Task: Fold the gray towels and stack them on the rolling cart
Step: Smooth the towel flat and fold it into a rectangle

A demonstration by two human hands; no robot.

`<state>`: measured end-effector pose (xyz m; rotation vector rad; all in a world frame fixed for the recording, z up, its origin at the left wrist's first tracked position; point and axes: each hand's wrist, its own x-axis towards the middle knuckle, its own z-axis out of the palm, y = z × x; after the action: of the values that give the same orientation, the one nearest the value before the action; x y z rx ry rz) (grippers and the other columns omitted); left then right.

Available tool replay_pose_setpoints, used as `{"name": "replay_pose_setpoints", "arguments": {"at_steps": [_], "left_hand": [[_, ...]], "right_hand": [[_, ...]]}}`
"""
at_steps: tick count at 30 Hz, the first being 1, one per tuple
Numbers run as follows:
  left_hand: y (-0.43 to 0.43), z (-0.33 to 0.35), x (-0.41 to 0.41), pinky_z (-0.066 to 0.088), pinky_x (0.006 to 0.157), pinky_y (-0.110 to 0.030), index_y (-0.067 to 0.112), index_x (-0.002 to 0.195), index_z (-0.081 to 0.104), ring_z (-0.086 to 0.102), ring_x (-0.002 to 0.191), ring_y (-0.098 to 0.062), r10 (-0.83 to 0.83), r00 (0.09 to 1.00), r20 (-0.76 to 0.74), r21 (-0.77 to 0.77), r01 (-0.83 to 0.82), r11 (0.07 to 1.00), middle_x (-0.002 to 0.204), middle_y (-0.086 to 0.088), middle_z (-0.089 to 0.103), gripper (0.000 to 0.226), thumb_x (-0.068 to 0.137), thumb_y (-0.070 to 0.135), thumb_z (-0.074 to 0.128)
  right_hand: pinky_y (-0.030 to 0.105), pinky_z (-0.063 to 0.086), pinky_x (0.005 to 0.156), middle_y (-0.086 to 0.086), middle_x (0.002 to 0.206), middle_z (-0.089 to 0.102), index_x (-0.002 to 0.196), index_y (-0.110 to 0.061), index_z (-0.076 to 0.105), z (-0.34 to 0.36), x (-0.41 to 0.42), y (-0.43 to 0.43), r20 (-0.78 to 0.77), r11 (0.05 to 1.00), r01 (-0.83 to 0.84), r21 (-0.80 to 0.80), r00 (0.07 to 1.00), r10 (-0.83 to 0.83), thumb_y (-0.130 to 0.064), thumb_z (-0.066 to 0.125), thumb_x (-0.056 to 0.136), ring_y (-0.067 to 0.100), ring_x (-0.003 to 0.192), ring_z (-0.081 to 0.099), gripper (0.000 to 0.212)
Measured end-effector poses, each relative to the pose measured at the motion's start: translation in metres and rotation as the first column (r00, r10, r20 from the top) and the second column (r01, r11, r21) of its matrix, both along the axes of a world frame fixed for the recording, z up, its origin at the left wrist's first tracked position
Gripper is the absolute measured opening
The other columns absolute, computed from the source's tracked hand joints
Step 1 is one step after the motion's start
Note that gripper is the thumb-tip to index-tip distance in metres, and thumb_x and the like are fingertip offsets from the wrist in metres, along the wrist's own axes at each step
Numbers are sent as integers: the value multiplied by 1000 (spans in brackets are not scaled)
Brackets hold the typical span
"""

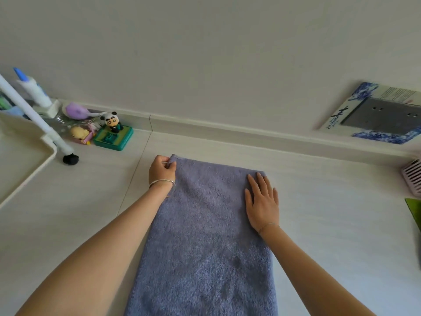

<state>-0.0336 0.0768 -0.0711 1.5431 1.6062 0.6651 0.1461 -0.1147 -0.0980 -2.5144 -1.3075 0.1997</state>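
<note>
On the floor (330, 224) near the wall (205, 53), a gray towel (205, 236) lies flat and long. The left hand (160, 171) pinches its far left corner, fingers (170, 164) curled tight on the cloth. The right hand (262, 201) rests flat on the far right part, fingers straight and a little apart. The cart (49, 142) stands to the left, apart from the towel. A blue-and-white wall plate (378, 135) has dark brush writing, too small to read.
</note>
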Motion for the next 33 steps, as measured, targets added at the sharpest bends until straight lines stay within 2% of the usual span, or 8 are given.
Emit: {"name": "replay_pose_setpoints", "arguments": {"at_steps": [3, 5, 7, 10, 14, 22, 28, 33], "left_hand": [[-15, 3, 1, 42, 89, -38, 4, 119, 52, 54, 108, -34, -71, 986, -153, 322, 118, 939, 119, -16, 59, 31, 90, 13, 54], [-35, 0, 5, 41, 97, -45, 9, 126, 51, 52, 115, -33, -270, 904, -330, 530, 415, 740, 126, -13, 56, 36, 91, 19, 45], [-61, -15, 8, 34, 101, -58, 19, 130, 52, 49, 124, -32, -379, 732, -566, 467, 664, 584, 134, -6, 54, 43, 92, 28, 35], [-77, -31, 6, 18, 102, -69, 32, 141, 39, 33, 137, -35, -432, 583, -688, 187, 718, 671, 148, 1, 38, 55, 90, 45, 21], [-71, -34, 9, -7, 108, -62, 44, 146, -2, -12, 144, -31, -411, 590, -695, 45, 606, 794, 158, 8, -8, 75, 73, 63, -9], [-75, -21, 2, -10, 108, -62, 38, 146, -11, -21, 141, -34, -461, 551, -695, -60, 595, 801, 157, 3, -17, 79, 75, 72, -6], [-155, -29, -46, 11, 105, -60, 29, 142, 33, 27, 138, -33, -492, 485, -723, 131, 796, 592, 149, -2, 37, 57, 97, 49, 5], [-175, -36, -69, 10, 104, -63, 34, 142, 33, 26, 137, -34, -467, 495, -733, 117, 767, 630, 149, 1, 37, 55, 93, 56, 19]], "right_hand": [[35, -6, 117, -2, 158, 17, 147, -26, 30, 4, -7, 7, 10, 999, 25, 47, 1000, -26, -52, 3, 87, 16, 147, 6, 70], [35, -3, 117, 3, 155, 25, 143, -21, 38, 11, -25, 18, 39, 993, -21, 118, 999, 16, -46, 10, 90, 21, 145, 15, 65], [35, -4, 115, 5, 153, 31, 141, -19, 42, 13, -46, 29, 54, 986, -82, 144, 996, 75, -40, 16, 94, 24, 144, 22, 58], [34, -10, 114, 2, 155, 25, 145, -24, 35, 5, -63, 35, 14, 985, -154, 74, 988, 153, -43, 14, 94, 22, 145, 16, 59], [36, -7, 117, -7, 158, 12, 150, -33, 17, -5, -37, 23, 54, 981, -192, -15, 980, 193, -58, 12, 91, 14, 146, 4, 64], [34, -7, 118, -7, 159, -3, 151, -23, 1, 5, 22, -6, 11, 984, 5, -180, 1000, -3, -65, -5, 79, 12, 146, -6, 84], [33, -2, 117, -1, 156, 19, 148, -14, 25, 9, -61, -49, 67, 986, -160, 54, 985, 156, -42, 18, 97, 17, 144, 12, 58], [40, 8, 114, -3, 154, 27, 146, -25, 32, -9, -118, -71, 55, 978, -210, 15, 976, 209, -39, 29, 97, 19, 143, 23, 51]]}}
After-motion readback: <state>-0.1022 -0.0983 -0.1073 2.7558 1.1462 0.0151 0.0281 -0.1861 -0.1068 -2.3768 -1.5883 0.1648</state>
